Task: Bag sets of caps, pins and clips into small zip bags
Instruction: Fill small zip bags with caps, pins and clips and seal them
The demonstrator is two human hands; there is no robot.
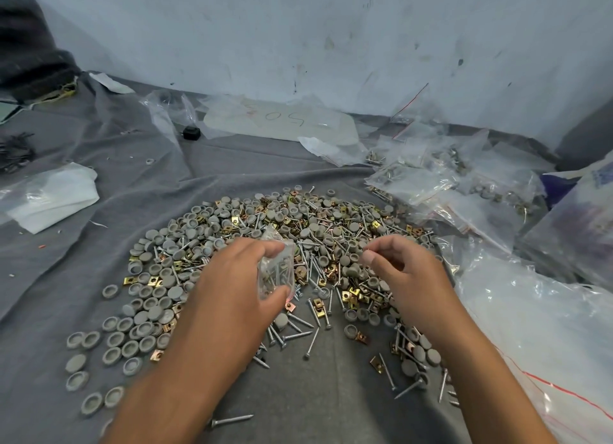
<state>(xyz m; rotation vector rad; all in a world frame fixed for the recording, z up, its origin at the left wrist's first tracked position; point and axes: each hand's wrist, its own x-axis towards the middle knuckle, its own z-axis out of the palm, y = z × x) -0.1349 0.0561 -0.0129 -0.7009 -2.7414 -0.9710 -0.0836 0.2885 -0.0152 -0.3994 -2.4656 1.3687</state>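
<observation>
The small zip bag [277, 268] sits in the left hand [238, 277], pinched between thumb and fingers, above the middle of the big pile [265, 244] of grey caps, pins and gold clips on the grey cloth [99, 277]. The bag has pins inside. The right hand [401, 271] hovers just right of it, fingers curled, thumb and finger tips close together. I cannot tell if they hold anything. Filled bags [431, 175] lie far right.
</observation>
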